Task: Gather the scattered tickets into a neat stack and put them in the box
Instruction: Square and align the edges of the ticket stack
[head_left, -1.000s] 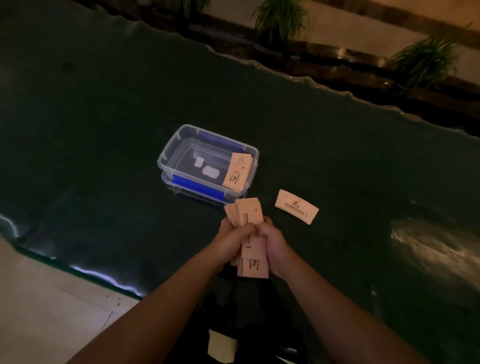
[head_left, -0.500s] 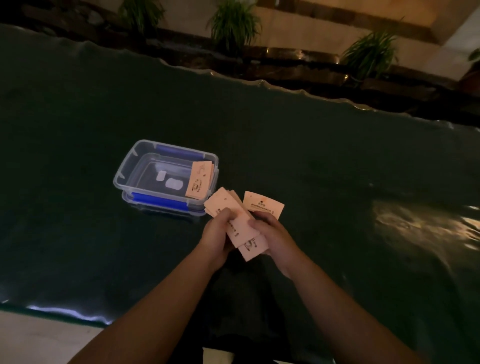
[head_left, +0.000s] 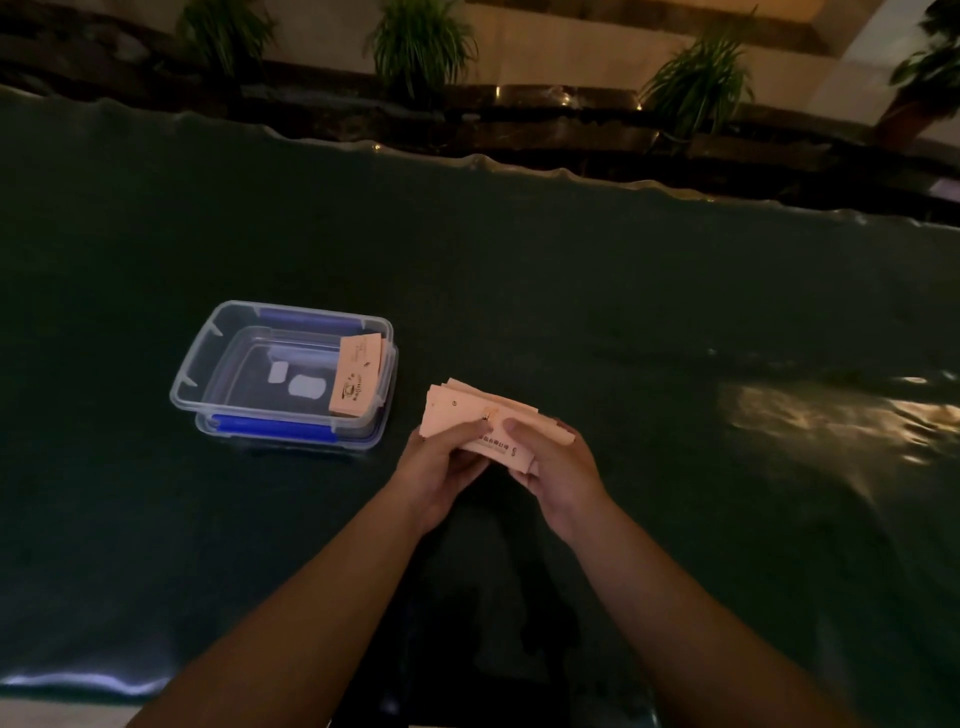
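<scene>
I see both hands closed on one loose bundle of tickets (head_left: 480, 423), held just above the table (head_left: 623, 312). My left hand (head_left: 441, 462) grips the bundle's near left part, thumb on top of the uppermost ticket, fingers curled under and out of sight. My right hand (head_left: 558, 465) holds the right end, thumb laid on top; its fingers are hidden beneath the paper. The bundle is not squared: edges fan out at the far left corner and along the right side. How many tickets it holds I cannot tell. Print on the top ticket is visible but too small and dim to read.

To the left of the hands, near but apart, stands the box (head_left: 197, 379), clear plastic with blue clips on its near and far long sides. Inside it, a second small stack (head_left: 356, 382) leans tilted against the right wall, its upper end at the rim. Two pale patches show on the box floor; what they are I cannot make out.

The table surface is dark and glossy, with a glare patch at right. Lighting is poor throughout. Plants (head_left: 423, 47) line a ledge beyond the far edge, cut off at the top. Both forearms run out of the bottom of the view.
</scene>
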